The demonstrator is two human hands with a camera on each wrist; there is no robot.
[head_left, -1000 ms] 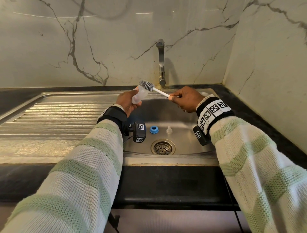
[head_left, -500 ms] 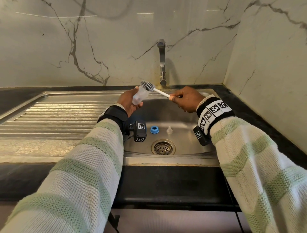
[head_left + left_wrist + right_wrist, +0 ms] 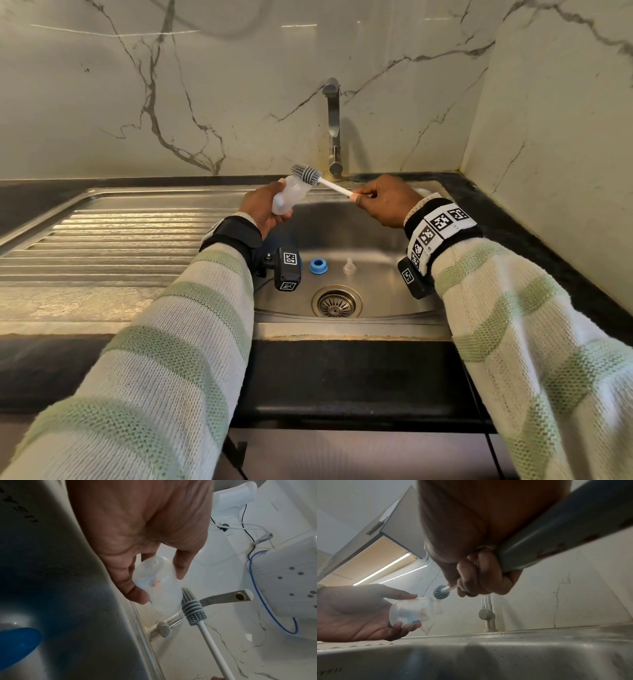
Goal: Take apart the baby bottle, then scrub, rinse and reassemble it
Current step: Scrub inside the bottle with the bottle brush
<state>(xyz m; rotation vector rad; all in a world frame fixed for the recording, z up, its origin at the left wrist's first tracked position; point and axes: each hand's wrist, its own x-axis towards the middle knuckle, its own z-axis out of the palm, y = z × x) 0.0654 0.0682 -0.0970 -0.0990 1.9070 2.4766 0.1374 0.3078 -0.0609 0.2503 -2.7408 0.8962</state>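
While the left hand (image 3: 262,211) held the clear bottle body (image 3: 290,197) over the sink (image 3: 359,240), fingers curled round its lower half, the right hand (image 3: 383,200) pinched the brush (image 3: 306,174) by its white handle, the grey head just at the bottle's mouth, at about 11 o'clock from the drain (image 3: 336,301). One bottle and one brush showed. One blue ring (image 3: 318,266) and one teat (image 3: 349,266) lay at 12 o'clock from the drain. The bottle looked light, thin and probably slippery when wet, so holding the wide body seemed safest.
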